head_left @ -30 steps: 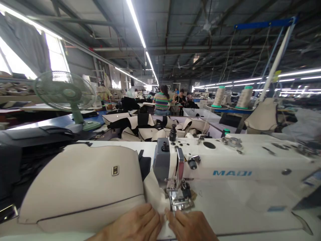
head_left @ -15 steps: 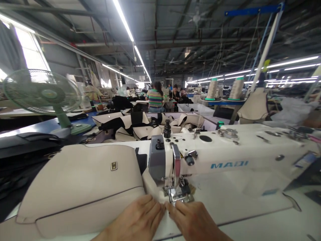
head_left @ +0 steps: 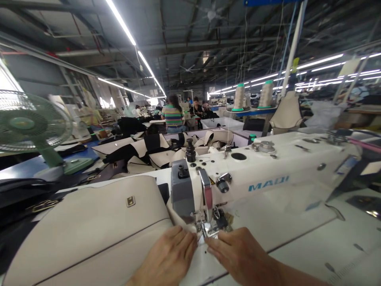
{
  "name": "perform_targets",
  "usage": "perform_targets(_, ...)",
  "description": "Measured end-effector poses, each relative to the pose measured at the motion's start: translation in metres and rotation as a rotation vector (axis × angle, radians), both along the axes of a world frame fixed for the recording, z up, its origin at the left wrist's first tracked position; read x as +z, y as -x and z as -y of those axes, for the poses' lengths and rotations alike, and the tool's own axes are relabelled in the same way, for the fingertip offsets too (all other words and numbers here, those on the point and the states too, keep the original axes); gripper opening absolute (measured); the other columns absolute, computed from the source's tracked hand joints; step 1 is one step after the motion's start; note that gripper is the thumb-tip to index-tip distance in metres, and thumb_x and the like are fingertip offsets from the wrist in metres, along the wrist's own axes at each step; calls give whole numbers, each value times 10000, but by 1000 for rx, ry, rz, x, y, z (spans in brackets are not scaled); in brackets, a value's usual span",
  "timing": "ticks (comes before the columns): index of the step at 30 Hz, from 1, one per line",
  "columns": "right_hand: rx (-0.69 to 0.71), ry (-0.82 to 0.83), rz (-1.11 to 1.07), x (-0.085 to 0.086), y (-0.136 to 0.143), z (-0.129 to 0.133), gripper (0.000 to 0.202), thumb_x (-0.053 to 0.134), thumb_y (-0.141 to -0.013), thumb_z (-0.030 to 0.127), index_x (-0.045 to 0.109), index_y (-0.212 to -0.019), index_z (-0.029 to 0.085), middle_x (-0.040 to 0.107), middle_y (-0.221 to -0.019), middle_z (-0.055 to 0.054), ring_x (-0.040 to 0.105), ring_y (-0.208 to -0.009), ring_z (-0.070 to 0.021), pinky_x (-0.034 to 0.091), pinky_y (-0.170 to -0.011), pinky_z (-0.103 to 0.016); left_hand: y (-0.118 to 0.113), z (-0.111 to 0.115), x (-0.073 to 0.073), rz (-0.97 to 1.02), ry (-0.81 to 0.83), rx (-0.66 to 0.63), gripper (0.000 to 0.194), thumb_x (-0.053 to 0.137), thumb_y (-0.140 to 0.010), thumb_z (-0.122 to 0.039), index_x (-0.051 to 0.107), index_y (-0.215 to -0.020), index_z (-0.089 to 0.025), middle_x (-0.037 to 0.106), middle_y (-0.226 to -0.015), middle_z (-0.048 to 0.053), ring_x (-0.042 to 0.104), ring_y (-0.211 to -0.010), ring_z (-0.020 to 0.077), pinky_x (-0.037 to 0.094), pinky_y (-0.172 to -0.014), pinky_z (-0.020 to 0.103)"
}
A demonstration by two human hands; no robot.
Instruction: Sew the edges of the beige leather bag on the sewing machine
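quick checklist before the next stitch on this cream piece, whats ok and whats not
1. Left hand flat on the cream panel, just left of the presser foot: ok.
2. Right hand on the table, fingertips just right of the foot: ok.
3. Fingertips apart from the needle: cannot tell; they sit very close and the needle is hidden.
4. Material lying under the foot: cannot tell; the hands and the sewing machine head cover the seam edge.
5. Foot lowered or raised: cannot tell.
6. Thread cones upright on the stand behind: ok.
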State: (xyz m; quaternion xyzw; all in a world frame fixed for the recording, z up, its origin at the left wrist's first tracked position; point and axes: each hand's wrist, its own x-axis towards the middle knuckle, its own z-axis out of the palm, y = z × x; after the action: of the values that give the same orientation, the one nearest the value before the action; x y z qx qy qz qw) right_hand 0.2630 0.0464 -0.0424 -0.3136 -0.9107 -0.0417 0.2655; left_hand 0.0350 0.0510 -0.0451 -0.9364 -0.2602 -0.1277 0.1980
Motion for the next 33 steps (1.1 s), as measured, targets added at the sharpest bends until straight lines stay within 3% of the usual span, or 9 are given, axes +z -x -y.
perform_targets(5,-28,-55,-19,-1,1,-1,286,375,-1041,228,570,-839,178,577,-693,0,554,-625,-115,376,-559,-211,1,-2,-1,-17,-32,8,151,544,-833,-16,560,-975,-65,507,-913,61,473,-757,231,412,-666,375)
perform_targets(11,-38,-94,-48,-1,3,-3,381,316,-1055,209,578,-779,184,573,-659,-2,560,-636,-127,345,-530,-229,-2,-5,2,-27,-45,41,177,615,-803,-1,565,-960,-66,501,-899,62,468,-759,234,414,-688,377)
perform_targets(21,-72,15,-156,-11,2,-6,403,315,-1068,307,637,-863,177,609,-702,-18,573,-620,-126,353,-583,-247,-3,-4,2,-44,24,74,58,575,-918,-64,537,-956,-87,485,-896,50,467,-764,232,392,-672,381)
perform_targets(27,-140,26,-149,-13,-2,-11,440,324,-1060,365,612,-779,186,558,-645,-1,536,-557,-151,317,-561,-292,-4,-9,8,19,3,64,51,524,-962,-69,537,-916,-85,496,-879,50,482,-762,223,374,-677,367)
perform_targets(30,-190,-19,-134,-11,2,-11,514,243,-1067,390,650,-833,181,584,-709,-40,558,-620,-171,372,-603,-286,0,-9,11,36,-16,70,89,546,-970,-99,536,-882,-95,507,-864,47,492,-758,214,364,-665,351)
perform_targets(33,-139,-95,-173,-9,11,-10,510,246,-1062,393,672,-869,189,619,-805,-65,587,-679,-172,436,-629,-263,5,-2,11,30,-56,77,133,554,-989,-153,535,-867,-105,515,-831,34,506,-757,195,365,-665,333)
